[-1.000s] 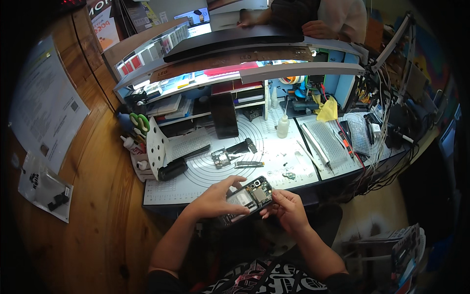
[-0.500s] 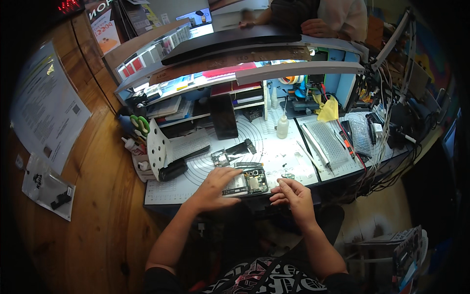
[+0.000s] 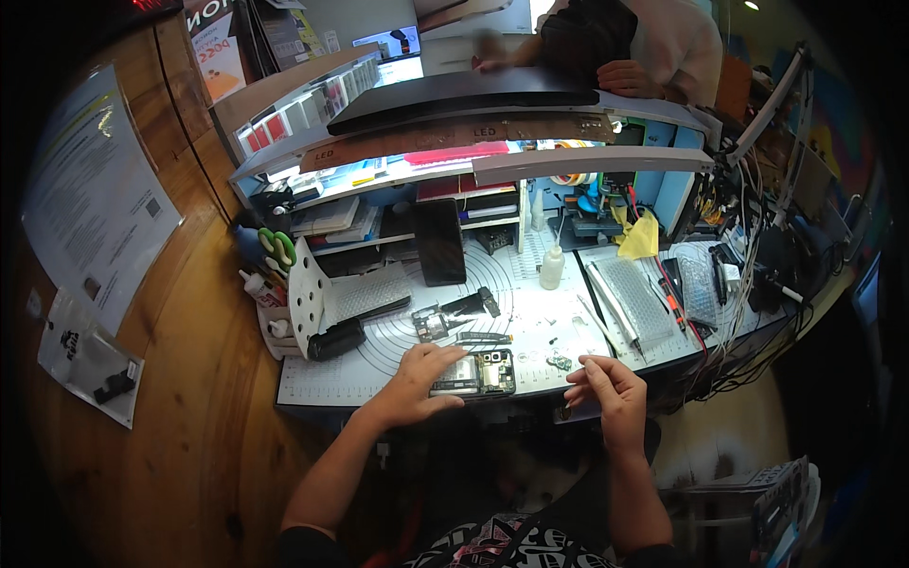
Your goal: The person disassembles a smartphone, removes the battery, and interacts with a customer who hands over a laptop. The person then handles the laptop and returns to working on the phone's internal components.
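Head view: opened phone [image 3: 485, 373] lies partly within the left grip [image 3: 415, 384].

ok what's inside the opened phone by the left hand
The opened phone shows a circuit board at right and a grey block left of that. The left hand covers part of its left end, hiding what's there.

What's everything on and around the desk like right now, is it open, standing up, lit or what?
Phone: back off, insides showing, lying down
Left hand: spread around the phone's left end
Right hand: fingers curled; can't tell if holding anything
Squeeze bottle: standing upright
Black panel: propped upright
Green scissors: handles up
Yellow cloth: crumpled
Background screen: lit
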A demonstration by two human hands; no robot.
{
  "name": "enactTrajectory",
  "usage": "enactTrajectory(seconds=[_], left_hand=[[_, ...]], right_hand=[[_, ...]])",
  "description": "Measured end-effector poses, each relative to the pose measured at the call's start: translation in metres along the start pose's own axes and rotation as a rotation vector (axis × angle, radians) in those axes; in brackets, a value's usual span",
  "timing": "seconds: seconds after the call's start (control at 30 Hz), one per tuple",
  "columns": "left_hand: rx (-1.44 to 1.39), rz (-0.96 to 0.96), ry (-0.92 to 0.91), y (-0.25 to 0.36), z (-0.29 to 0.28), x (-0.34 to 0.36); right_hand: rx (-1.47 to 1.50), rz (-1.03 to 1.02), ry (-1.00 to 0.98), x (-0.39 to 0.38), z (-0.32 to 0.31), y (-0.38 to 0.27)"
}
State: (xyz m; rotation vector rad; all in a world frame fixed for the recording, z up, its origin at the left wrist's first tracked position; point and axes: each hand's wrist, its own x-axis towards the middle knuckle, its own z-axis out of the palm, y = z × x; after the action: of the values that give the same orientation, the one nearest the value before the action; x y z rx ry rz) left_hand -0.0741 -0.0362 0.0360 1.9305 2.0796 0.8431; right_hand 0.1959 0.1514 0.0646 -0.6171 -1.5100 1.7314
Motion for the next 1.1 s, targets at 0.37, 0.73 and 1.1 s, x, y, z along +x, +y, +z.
enactTrajectory(seconds=[0.37,0.73,1.1], left_hand=[[-0.243,0.011,1.011,0.003,-0.150,0.074],[-0.589,-0.084,0.880,-0.024,-0.236,0.153],[-0.457,-0.129,0.987,-0.032,-0.223,0.167]], right_hand=[[-0.830,-1.078,0.005,0.146,0.025,-0.171],[-1.281,-0.783,-0.224,0.300,0.050,-0.217],[-1.232,-0.731,-0.505,0.320,0.099,-0.204]])
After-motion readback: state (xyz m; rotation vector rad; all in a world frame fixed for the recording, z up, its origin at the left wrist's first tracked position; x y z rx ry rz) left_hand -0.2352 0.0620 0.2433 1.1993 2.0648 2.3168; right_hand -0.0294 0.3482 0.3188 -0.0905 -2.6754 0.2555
